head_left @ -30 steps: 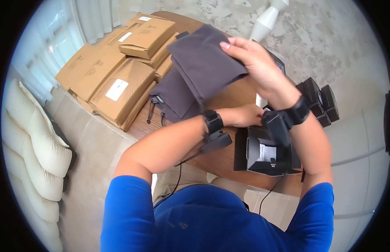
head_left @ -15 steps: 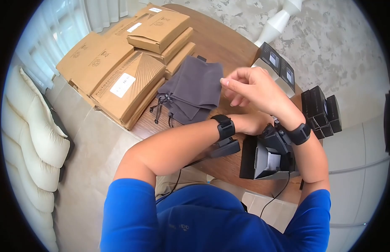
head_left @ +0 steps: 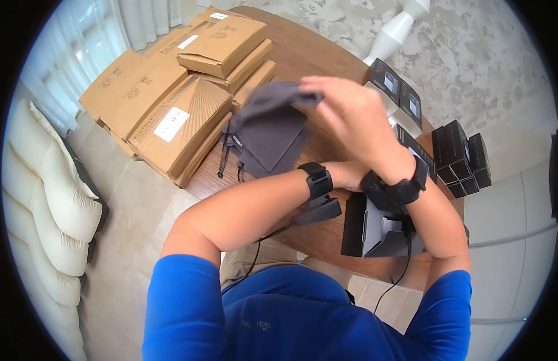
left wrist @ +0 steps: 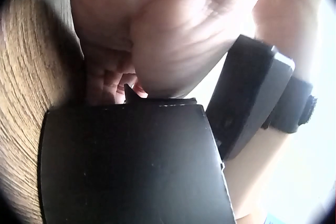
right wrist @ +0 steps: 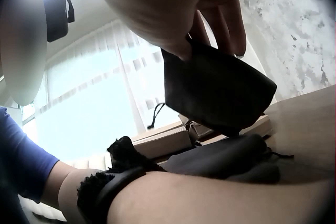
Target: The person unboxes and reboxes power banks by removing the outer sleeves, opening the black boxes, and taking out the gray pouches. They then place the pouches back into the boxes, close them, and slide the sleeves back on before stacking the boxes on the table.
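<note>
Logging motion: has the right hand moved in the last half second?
Yes: in the head view, the right hand has moved left, nearer the cartons.

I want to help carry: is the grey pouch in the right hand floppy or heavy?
Probably floppy: the grey pouch bends near the right hand. Likely light too, since one hand holds it up by its edge.

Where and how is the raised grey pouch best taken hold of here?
Probably a pinch on the upper edge of the raised grey pouch, coming from above and the person's right, where the right hand holds it. The cloth looks limp, that edge stands clear of the lower pouch, and the drawstring hangs from a corner away from the grip.
</note>
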The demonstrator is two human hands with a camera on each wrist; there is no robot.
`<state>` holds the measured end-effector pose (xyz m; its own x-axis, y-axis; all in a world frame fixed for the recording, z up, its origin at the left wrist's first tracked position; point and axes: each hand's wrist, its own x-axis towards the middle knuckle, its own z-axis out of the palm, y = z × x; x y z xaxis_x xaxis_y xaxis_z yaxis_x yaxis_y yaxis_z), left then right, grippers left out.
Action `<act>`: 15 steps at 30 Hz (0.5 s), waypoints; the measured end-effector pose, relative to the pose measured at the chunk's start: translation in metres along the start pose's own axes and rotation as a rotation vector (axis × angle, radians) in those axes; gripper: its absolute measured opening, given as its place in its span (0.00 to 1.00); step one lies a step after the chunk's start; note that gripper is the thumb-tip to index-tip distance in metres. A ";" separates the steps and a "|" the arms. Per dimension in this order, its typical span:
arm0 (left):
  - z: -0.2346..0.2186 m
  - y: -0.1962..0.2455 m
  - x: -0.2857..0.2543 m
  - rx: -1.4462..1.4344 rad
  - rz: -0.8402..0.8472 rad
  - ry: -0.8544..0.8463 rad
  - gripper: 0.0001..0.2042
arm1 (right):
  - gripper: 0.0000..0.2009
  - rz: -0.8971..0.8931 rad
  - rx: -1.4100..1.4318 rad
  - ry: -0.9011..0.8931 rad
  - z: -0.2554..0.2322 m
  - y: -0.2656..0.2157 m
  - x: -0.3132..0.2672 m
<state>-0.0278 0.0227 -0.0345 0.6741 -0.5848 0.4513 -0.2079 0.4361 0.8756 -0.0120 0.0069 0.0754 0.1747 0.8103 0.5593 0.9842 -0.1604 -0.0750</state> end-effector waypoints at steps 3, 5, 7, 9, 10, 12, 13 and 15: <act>-0.001 -0.001 -0.001 0.306 -0.031 0.008 0.12 | 0.16 0.070 0.044 0.066 -0.006 -0.011 0.013; 0.001 -0.011 -0.006 0.409 0.098 0.092 0.13 | 0.16 -0.102 -0.043 0.051 -0.001 -0.012 0.017; -0.001 -0.014 -0.009 0.513 0.226 0.177 0.13 | 0.16 -0.169 -0.029 -0.258 0.004 -0.020 0.010; -0.004 -0.010 -0.011 0.470 0.192 0.159 0.13 | 0.18 -0.280 -0.027 -0.496 0.012 -0.023 -0.002; -0.005 -0.007 -0.011 0.449 0.177 0.148 0.13 | 0.18 -0.283 -0.030 -0.492 0.010 -0.026 -0.004; -0.009 0.001 -0.010 0.411 0.148 0.119 0.13 | 0.18 -0.236 0.062 -0.453 0.002 -0.029 -0.006; -0.010 0.005 -0.008 0.393 0.133 0.101 0.13 | 0.19 -0.219 0.125 -0.470 -0.004 -0.030 -0.007; -0.014 0.015 -0.006 0.358 0.100 0.062 0.13 | 0.18 -0.198 0.162 -0.502 -0.019 -0.038 -0.007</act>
<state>-0.0249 0.0417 -0.0266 0.6769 -0.5042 0.5363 -0.5025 0.2159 0.8372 -0.0512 -0.0032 0.0900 -0.0600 0.9913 0.1168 0.9846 0.0780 -0.1564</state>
